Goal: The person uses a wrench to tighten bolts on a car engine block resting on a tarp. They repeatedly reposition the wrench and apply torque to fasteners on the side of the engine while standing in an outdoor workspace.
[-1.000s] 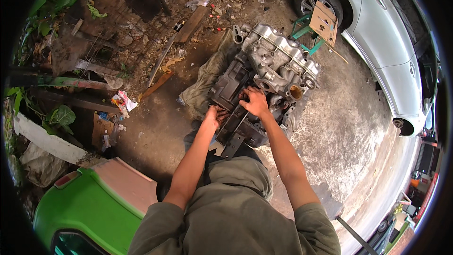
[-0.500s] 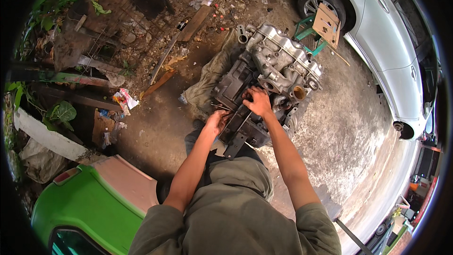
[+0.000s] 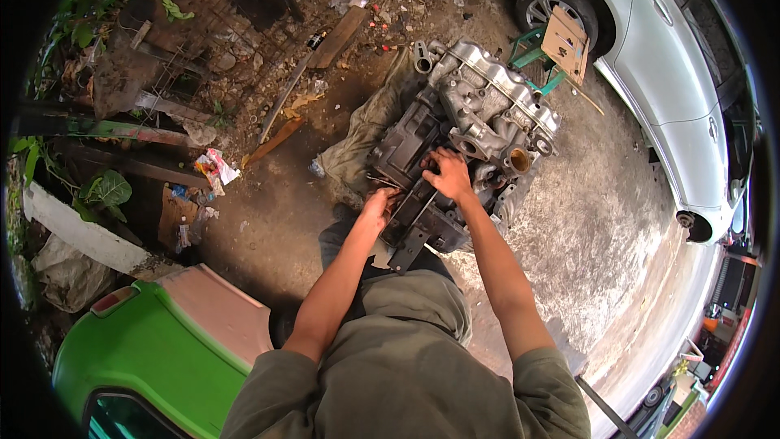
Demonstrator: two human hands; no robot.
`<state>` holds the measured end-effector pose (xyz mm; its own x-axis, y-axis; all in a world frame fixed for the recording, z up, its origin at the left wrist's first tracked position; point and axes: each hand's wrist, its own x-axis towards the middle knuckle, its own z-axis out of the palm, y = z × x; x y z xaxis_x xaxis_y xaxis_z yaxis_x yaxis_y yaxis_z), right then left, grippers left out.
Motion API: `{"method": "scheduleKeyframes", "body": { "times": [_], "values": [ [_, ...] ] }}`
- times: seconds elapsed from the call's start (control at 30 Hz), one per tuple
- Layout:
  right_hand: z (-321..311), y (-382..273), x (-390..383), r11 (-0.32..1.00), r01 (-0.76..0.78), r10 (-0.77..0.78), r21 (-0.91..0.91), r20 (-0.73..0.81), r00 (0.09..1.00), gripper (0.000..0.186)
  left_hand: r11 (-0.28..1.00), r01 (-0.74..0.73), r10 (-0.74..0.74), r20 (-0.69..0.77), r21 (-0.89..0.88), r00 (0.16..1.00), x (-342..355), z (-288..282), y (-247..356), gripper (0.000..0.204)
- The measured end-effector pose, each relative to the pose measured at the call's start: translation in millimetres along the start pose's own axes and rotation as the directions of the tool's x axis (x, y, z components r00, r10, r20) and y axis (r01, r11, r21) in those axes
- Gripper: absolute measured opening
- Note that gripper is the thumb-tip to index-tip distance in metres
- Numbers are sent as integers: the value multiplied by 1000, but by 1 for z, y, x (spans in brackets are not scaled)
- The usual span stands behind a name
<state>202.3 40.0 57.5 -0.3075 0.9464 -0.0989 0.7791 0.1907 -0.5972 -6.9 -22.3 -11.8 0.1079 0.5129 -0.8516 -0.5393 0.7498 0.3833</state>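
Shifting slightly rightward in view since a second ago, the engine (image 3: 475, 110) and both hands are moving together, probably because the camera is turning. At left, the left hand (image 3: 379, 206) is reaching to the dark casing's (image 3: 404, 143) near edge; whether its fingers are gripping anything, I cannot tell. Farther right, the right hand (image 3: 449, 176) is curling its fingers over the engine, any hold unclear. The engine is standing just ahead of the grey-green shirt (image 3: 410, 341); handling seems to be continuing at the same spots.

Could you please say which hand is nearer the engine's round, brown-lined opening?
The right hand, just left of that opening; the left hand is farther away, at the lower-left of the engine.
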Motion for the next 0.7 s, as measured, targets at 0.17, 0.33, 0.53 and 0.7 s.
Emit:
{"method": "scheduleKeyframes", "body": {
  "times": [0.17,0.33,0.53,0.7],
  "values": [
    [-2,-1,1,1000,-26,26,12,29,999,34,994,34,-22,106,-107,994,-12,-11,-2,18],
    [-4,-3,1,999,-39,38,7,36,999,40,999,35,-31,108,-40,994,-7,-20,-6,19],
    [-2,-3,0,1000,-8,8,-7,-32,999,32,993,-112,116,182,-32,976,-16,-23,-9,54],
    [-4,-2,2,999,-34,33,31,18,999,34,988,-138,109,322,70,941,-35,-26,0,79]
  ]
}}
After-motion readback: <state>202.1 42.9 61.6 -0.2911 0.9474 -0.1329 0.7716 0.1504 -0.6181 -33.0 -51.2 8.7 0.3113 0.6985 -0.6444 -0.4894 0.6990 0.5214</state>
